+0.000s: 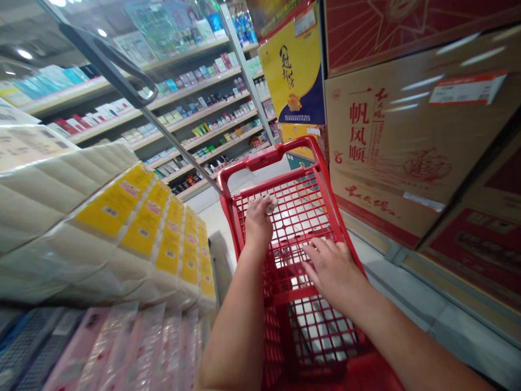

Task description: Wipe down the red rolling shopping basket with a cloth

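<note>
A red plastic shopping basket with grid walls stands before me, a raised red carrying handle at its far end. My left hand is over its far left part, fingers curled around a small whitish crumpled thing that I cannot name. Over the right side of the basket hovers my right hand, its fingers apart and nothing in them; whether it touches the grid I cannot tell. A metal rod with a grey loop grip slants from the basket's left corner to the upper left.
Wrapped packs with yellow labels are stacked close on the left, above pink packages. Large brown cartons wall the right side. Shelves of small boxes and bottles stand ahead, past a yellow carton. Pale tiles cover the floor.
</note>
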{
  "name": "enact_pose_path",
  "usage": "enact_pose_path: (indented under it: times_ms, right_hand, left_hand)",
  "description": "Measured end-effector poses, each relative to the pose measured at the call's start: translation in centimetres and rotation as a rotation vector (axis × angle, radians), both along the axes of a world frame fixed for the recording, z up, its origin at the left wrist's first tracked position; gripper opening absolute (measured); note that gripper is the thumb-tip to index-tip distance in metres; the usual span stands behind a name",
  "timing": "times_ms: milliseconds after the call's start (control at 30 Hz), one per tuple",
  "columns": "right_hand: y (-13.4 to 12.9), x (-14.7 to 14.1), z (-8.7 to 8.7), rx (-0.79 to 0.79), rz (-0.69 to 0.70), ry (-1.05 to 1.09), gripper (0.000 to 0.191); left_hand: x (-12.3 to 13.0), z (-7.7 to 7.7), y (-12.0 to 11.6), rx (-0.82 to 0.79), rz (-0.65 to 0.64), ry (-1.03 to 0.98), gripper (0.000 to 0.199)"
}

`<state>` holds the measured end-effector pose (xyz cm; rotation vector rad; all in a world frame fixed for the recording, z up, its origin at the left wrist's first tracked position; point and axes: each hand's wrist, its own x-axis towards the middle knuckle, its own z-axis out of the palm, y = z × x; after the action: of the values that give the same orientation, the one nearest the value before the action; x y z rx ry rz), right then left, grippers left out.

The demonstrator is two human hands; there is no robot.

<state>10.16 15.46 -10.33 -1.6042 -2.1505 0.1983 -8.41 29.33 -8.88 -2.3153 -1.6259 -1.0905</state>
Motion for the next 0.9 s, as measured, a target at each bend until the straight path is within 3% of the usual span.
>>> enact_pose_path:
  times_ms: [67, 200, 367, 533, 700, 900]
  right_hand:
    - [0.0, 0.0, 0.1, -0.005, -0.004, -0.008, 0.018]
    - [0.0, 0.0, 0.3, -0.01, -0.004, -0.027, 0.019]
    - [0.0, 0.0, 0.4, -0.029, -0.009, -0.039, 0.02]
    - [0.0, 0.1, 0.4, -0.03, 0.005, -0.031, 0.021]
    - [0.1, 0.0, 0.3, -0.036, -0.006, -0.029, 0.019]
    - [0.2, -0.1, 0.2, -0.035, 0.002, -0.035, 0.019]
  left_hand:
    - [0.7, 0.0, -0.2, 0.014, -0.054, 0.03, 0.045]
    - [1.9, -0.2, -0.4, 0.046, 0.066, 0.053, 0.039]
    - [2.9, -0.4, -0.5, 0.021, -0.136, 0.235, 0.048]
    - [2.0, -0.2, -0.4, 0.029, 0.127, 0.151, 0.04]
    - [3.1, -0.4, -0.8, 0.024, -0.023, 0.282, 0.039]
    - [2.7, -0.7, 0.2, 0.075, 0.107, 0.139, 0.028]
